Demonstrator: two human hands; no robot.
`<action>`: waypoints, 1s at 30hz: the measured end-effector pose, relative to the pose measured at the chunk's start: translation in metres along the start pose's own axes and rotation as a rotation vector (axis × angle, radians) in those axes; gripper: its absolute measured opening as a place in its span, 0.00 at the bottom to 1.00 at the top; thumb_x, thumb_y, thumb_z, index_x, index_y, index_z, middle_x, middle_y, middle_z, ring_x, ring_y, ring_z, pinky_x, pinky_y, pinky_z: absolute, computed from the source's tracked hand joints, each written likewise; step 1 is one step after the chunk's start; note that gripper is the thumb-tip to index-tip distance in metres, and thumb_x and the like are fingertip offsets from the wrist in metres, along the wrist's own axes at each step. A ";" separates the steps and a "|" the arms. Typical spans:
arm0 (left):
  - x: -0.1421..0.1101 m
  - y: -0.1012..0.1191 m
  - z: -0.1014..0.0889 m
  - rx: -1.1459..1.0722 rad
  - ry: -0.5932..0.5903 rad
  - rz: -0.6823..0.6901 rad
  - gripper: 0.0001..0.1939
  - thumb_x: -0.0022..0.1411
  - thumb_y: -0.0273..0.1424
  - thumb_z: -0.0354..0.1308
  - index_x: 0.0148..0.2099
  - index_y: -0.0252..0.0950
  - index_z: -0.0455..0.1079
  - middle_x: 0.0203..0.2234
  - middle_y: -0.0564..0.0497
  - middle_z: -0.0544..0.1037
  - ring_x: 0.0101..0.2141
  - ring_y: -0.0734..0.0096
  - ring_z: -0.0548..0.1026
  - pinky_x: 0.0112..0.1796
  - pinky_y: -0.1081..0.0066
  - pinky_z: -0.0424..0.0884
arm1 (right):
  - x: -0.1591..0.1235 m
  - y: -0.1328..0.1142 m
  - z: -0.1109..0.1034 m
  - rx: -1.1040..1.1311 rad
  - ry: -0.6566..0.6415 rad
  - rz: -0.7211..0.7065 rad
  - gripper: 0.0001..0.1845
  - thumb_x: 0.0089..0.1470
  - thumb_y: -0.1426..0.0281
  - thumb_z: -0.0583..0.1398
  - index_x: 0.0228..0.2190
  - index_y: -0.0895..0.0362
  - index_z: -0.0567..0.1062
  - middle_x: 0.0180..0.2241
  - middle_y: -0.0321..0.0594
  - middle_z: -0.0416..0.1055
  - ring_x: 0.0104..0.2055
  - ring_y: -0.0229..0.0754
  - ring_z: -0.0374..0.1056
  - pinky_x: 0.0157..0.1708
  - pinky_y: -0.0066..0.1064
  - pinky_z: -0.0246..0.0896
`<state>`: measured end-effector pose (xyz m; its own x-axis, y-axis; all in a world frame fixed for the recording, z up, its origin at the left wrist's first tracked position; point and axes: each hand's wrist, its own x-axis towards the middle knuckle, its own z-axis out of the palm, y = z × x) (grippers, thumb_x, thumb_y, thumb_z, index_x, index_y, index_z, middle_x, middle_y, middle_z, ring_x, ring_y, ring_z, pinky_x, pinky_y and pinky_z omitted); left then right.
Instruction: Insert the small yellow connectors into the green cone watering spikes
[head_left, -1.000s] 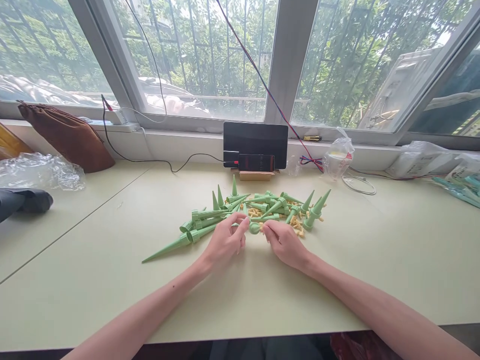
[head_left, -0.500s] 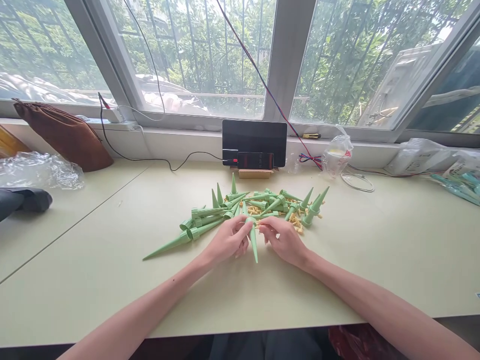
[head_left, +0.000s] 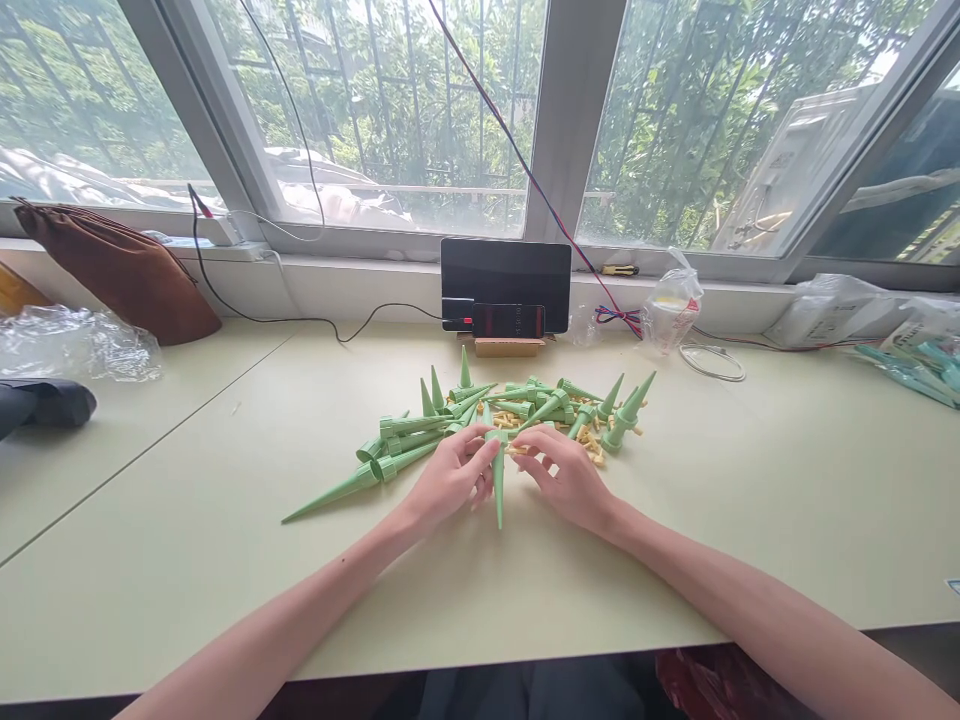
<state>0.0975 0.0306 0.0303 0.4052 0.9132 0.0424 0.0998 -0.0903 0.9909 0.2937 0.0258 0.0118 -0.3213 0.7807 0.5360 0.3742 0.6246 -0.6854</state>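
Note:
Near the front of the pile, my left hand [head_left: 450, 478] is closed on a green plastic cone spike [head_left: 499, 490], its tip pointing down towards me. The thumb presses by the collar at its wide end. Just right of that collar, my right hand [head_left: 568, 478] pinches a small yellow peg [head_left: 517, 450]. The peg reaches the collar's side; whether it is seated in it I cannot tell. Several more green spikes [head_left: 337, 492] lie behind and to the left, a few standing upright. Loose yellow pegs [head_left: 591, 444] are scattered among them.
A dark tablet [head_left: 506, 270] with a phone [head_left: 510, 321] before it stands behind the pile on a cardboard stand [head_left: 510, 347]. Coiled cables [head_left: 712, 362] and a bagged cup [head_left: 673, 310] are to the right. A brown bag [head_left: 124, 270] and clear plastic wrap [head_left: 79, 343] lie at left.
The spike in my left hand has swung from slanting right to nearly straight down, its tip shifting left. My right hand remains by the collar with the peg. The view has shifted slightly.

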 end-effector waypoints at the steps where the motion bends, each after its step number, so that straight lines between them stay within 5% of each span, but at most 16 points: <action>1: 0.000 0.000 0.000 -0.002 -0.001 0.000 0.23 0.66 0.50 0.53 0.53 0.37 0.67 0.21 0.57 0.69 0.16 0.77 0.65 0.19 0.74 0.65 | 0.000 0.000 0.000 -0.001 0.004 0.000 0.09 0.65 0.64 0.56 0.40 0.55 0.74 0.39 0.43 0.73 0.34 0.40 0.72 0.25 0.29 0.69; 16: -0.003 -0.002 0.000 0.135 -0.031 0.051 0.17 0.68 0.45 0.52 0.52 0.40 0.63 0.26 0.56 0.69 0.17 0.77 0.68 0.19 0.75 0.65 | -0.001 0.005 0.001 0.092 0.034 0.083 0.08 0.62 0.63 0.59 0.38 0.55 0.73 0.39 0.42 0.75 0.26 0.37 0.69 0.24 0.31 0.69; 23: -0.003 -0.003 0.001 0.178 -0.031 0.076 0.17 0.69 0.44 0.51 0.52 0.40 0.64 0.27 0.56 0.67 0.19 0.76 0.68 0.21 0.75 0.66 | -0.002 0.001 0.001 0.067 0.013 0.102 0.07 0.63 0.65 0.58 0.38 0.56 0.72 0.25 0.35 0.71 0.22 0.37 0.66 0.25 0.30 0.63; 30: -0.004 0.000 0.001 0.229 -0.029 0.083 0.15 0.69 0.42 0.50 0.52 0.40 0.64 0.25 0.57 0.68 0.20 0.75 0.68 0.24 0.74 0.66 | -0.004 0.000 0.001 0.153 -0.037 0.184 0.07 0.63 0.64 0.58 0.40 0.55 0.70 0.27 0.35 0.73 0.22 0.36 0.63 0.25 0.29 0.61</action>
<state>0.0970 0.0264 0.0296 0.4458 0.8876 0.1156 0.2669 -0.2552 0.9293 0.2939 0.0224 0.0091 -0.2928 0.8779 0.3789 0.2943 0.4598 -0.8378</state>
